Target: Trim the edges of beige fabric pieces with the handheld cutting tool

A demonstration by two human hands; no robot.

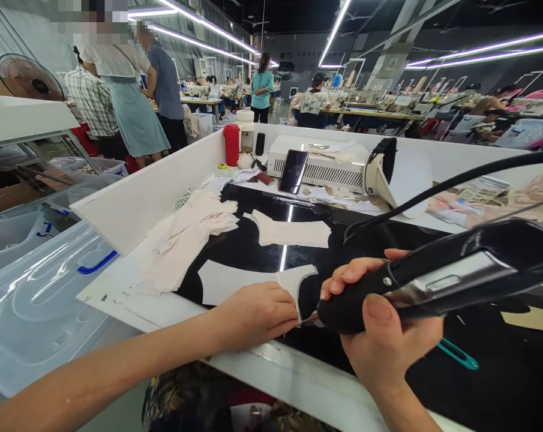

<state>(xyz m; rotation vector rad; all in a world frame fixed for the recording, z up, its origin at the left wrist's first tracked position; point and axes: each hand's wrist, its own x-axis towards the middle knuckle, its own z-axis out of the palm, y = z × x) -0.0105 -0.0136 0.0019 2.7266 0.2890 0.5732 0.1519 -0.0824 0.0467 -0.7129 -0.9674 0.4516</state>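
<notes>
My right hand is wrapped round a black corded handheld tool with a silver panel on its side. The tool's rounded end points left, close to a cream fabric piece lying on the black board. My left hand rests at that piece's near right edge, fingers closed on the cloth; the fingertips are partly hidden. A second cream fabric piece lies flat farther back. Left of it is a stack of pale fabric pieces.
Behind the board stand a phone, a white vented box, and a red cup. A thick black cable arches over the right side. A teal thin tool lies near my right wrist. Clear plastic bins stand at left.
</notes>
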